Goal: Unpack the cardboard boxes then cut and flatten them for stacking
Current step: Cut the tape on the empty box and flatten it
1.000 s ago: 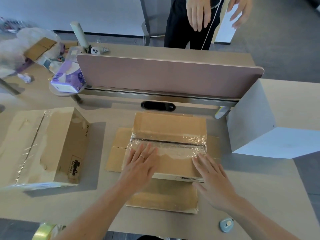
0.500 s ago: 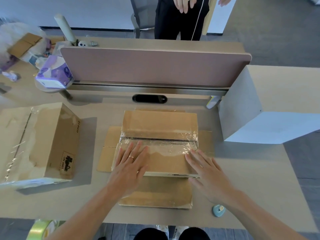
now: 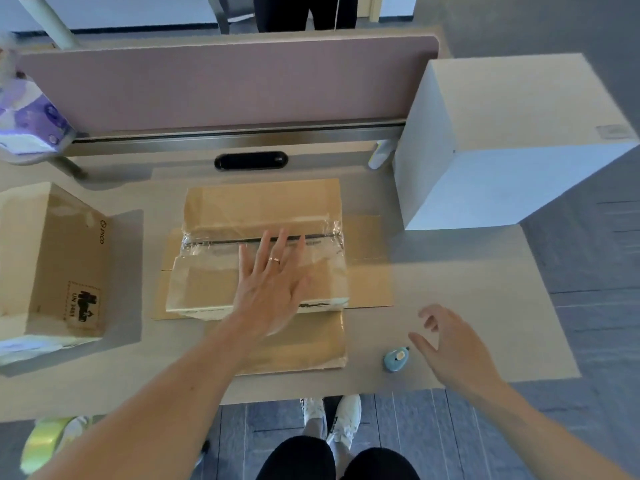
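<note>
Head view. Flattened cardboard box (image 3: 256, 206) mid surface (image 3: 460, 271), flaps splayed left, right, near. Left hand (image 3: 273, 289) flat on it, fingers spread, pressing, likely to hold it flat. Right hand (image 3: 450, 344) off box, open, fingers loosely curved, holds nothing, hovers just beside small blue tool (image 3: 394, 358); likely cutter, probable next grab. Box long axis left-right; taped seam runs same way, faces up. Second brown box (image 3: 69, 258) at left, not yet flattened.
</note>
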### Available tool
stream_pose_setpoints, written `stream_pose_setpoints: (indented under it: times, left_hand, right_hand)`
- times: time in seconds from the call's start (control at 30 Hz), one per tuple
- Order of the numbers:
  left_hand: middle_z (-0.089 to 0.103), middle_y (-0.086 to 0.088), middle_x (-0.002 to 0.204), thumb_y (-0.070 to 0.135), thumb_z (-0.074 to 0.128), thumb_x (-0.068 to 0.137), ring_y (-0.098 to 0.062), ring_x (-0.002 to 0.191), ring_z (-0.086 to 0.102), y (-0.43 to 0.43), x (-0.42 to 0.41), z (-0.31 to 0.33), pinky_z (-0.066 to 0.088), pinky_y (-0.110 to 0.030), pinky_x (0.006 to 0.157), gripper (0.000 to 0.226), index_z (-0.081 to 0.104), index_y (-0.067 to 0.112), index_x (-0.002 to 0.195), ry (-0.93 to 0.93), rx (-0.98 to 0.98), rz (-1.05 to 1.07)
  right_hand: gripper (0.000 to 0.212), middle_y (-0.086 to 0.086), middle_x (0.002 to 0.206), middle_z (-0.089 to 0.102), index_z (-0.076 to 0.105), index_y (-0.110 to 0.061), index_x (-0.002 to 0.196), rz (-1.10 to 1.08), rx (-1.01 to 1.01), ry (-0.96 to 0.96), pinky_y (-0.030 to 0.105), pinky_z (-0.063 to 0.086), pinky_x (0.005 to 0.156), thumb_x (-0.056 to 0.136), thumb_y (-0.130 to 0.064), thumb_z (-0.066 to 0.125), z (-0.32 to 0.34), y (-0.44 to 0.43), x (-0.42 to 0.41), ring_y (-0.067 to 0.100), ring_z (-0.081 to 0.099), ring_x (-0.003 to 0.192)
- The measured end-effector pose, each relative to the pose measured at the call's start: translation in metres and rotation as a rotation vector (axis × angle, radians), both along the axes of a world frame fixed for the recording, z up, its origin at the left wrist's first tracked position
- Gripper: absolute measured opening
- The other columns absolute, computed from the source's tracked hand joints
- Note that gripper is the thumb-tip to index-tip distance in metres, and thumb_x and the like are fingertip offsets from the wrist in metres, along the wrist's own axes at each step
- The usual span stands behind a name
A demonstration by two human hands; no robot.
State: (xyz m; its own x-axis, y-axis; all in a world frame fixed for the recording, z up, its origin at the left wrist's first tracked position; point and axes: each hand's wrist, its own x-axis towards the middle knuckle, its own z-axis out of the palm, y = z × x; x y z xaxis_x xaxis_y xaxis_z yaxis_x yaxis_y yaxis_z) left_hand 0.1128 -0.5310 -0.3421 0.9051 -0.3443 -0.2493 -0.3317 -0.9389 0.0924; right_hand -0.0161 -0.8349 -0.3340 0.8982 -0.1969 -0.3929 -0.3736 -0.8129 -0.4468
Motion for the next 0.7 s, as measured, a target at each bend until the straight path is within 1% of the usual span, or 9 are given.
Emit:
stream_pose_setpoints:
  times: [0.07,0.13,0.2,0.3,0.43,0.53,0.7]
  left_hand:
    - [-0.018,0.002,0.169,0.063,0.000,0.101,-0.025,0.155,-0.022,0.001,-0.008,-0.002,-0.009,-0.059,0.124,0.067,-0.010,0.035,0.161,-0.019,-0.006,0.000]
    - [-0.016,0.003,0.170,0.063,0.001,0.101,-0.023,0.155,-0.021,0.000,-0.013,-0.001,-0.008,-0.057,0.124,0.066,-0.009,0.037,0.161,-0.030,-0.017,-0.001]
    - [-0.015,0.003,0.170,0.063,0.000,0.101,-0.022,0.156,-0.020,-0.002,-0.015,-0.001,-0.007,-0.057,0.125,0.066,-0.008,0.038,0.161,-0.048,-0.008,-0.003]
    - [-0.012,0.003,0.171,0.062,0.001,0.102,-0.022,0.157,-0.016,-0.003,-0.015,-0.004,-0.005,-0.057,0.125,0.065,-0.006,0.038,0.162,-0.068,-0.001,0.012]
    - [-0.011,0.004,0.171,0.061,0.002,0.103,-0.022,0.157,-0.014,-0.005,-0.017,-0.010,-0.004,-0.057,0.126,0.063,-0.005,0.039,0.162,-0.089,0.009,0.019]
    - [-0.010,0.003,0.171,0.060,0.002,0.103,-0.023,0.157,-0.012,-0.005,-0.018,-0.011,-0.002,-0.057,0.126,0.063,-0.004,0.038,0.162,-0.102,0.012,0.020]
    - [-0.008,0.003,0.171,0.059,0.003,0.104,-0.023,0.158,-0.011,-0.005,-0.019,-0.013,0.001,-0.057,0.126,0.062,-0.004,0.038,0.162,-0.118,0.029,0.029]
  right_hand:
    - [0.025,-0.015,0.091,0.059,0.054,-0.028,0.103,-0.082,0.032,0.076,0.033,0.051,0.077,0.089,-0.043,0.069,-0.011,-0.006,-0.015,0.008,0.060,0.087]
    - [0.027,-0.014,0.083,0.062,0.057,-0.026,0.094,-0.157,0.044,0.115,0.033,0.053,0.074,0.087,-0.049,0.071,-0.024,-0.006,-0.026,0.006,0.061,0.079]
    - [0.030,-0.012,0.079,0.063,0.059,-0.024,0.086,-0.215,0.053,0.152,0.033,0.052,0.070,0.085,-0.051,0.072,-0.037,-0.003,-0.032,0.008,0.062,0.077]
    - [0.034,-0.009,0.079,0.065,0.060,-0.023,0.079,-0.292,0.096,0.210,0.030,0.046,0.063,0.083,-0.055,0.072,-0.059,0.004,-0.035,0.008,0.060,0.073]
    - [0.042,-0.004,0.075,0.067,0.062,-0.020,0.077,-0.404,0.153,0.253,0.032,0.048,0.063,0.078,-0.060,0.074,-0.081,0.012,-0.038,0.014,0.063,0.070]
    - [0.047,-0.001,0.073,0.066,0.061,-0.017,0.078,-0.432,0.168,0.280,0.034,0.049,0.062,0.076,-0.063,0.074,-0.089,0.014,-0.036,0.019,0.064,0.069]
    - [0.040,0.000,0.072,0.064,0.058,-0.016,0.077,-0.386,0.122,0.269,0.031,0.041,0.056,0.082,-0.053,0.074,-0.104,0.014,-0.028,0.019,0.062,0.066]
